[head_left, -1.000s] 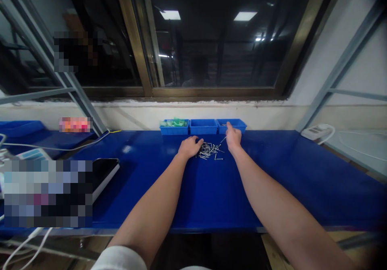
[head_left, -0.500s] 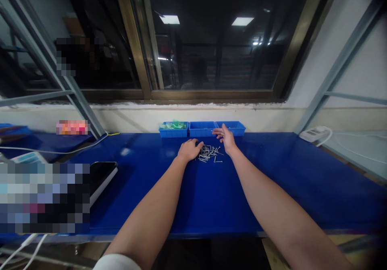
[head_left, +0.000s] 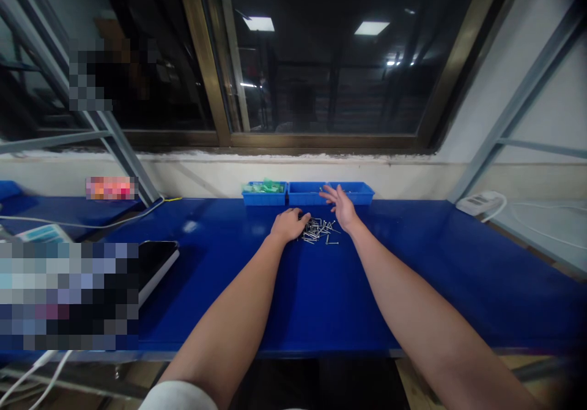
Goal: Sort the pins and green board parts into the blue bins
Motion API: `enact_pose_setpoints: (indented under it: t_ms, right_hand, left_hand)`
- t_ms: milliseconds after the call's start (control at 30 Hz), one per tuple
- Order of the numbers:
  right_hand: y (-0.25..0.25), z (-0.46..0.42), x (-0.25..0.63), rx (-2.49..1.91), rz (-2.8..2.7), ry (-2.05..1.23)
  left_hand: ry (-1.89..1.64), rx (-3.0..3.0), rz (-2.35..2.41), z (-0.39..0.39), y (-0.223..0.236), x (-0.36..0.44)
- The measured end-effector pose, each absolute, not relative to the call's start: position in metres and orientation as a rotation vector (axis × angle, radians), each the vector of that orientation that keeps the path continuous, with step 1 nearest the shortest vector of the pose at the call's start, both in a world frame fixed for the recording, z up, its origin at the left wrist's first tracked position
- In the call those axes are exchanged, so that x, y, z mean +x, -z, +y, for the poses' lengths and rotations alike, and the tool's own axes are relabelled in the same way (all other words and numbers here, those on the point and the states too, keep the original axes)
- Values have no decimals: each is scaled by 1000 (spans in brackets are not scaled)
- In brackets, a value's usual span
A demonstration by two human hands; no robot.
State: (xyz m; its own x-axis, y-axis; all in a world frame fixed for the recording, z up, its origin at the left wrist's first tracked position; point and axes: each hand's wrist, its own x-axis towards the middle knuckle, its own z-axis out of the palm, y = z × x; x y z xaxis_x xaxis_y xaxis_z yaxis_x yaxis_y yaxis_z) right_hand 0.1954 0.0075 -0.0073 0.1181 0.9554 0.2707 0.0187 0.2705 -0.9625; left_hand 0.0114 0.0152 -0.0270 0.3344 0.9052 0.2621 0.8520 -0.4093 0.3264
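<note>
A loose pile of silvery screws (head_left: 316, 230) lies on the blue table. My left hand (head_left: 288, 224) rests palm down at the pile's left edge, fingers spread low and the thumb against the screws. Just above and right of the pile hovers my right hand (head_left: 343, 209), its fingers apart in front of the middle blue bin (head_left: 306, 198). A small shiny bit, perhaps a screw, shows by its fingertips over that bin; it is too small to be sure. The right-hand blue bin (head_left: 364, 197) is partly behind this hand, and its contents are hard to make out.
The left blue bin (head_left: 265, 198) holds green-and-clear plastic packets. A dark flat device (head_left: 158, 260) stands on the table's left, beside a blurred-out area. At the back right sits a white power strip (head_left: 480, 202) with a cable. Grey metal posts rise on both sides.
My right hand has raised its fingers and spread them toward the middle bin; the thin screw at its fingertips no longer shows between them. My left hand stays at the pile.
</note>
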Motion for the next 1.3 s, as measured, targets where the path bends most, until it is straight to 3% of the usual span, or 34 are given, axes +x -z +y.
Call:
enact_pose_setpoints:
  t_ms: [467, 733, 967, 1300]
  right_hand:
    - [17, 15, 203, -1203, -1081, -748]
    - [31, 22, 207, -1322, -1049, -638]
    - [32, 23, 206, -1330, -1047, -645]
    - [29, 18, 201, -1528, -1091, -449]
  left_hand:
    - [-632, 2413, 1632, 12, 23, 12]
    - [-1112, 2455, 1716, 20, 5, 17]
    - [-746, 2738, 1767, 56, -7, 21]
    - [-766, 2806, 1585, 55, -2, 8]
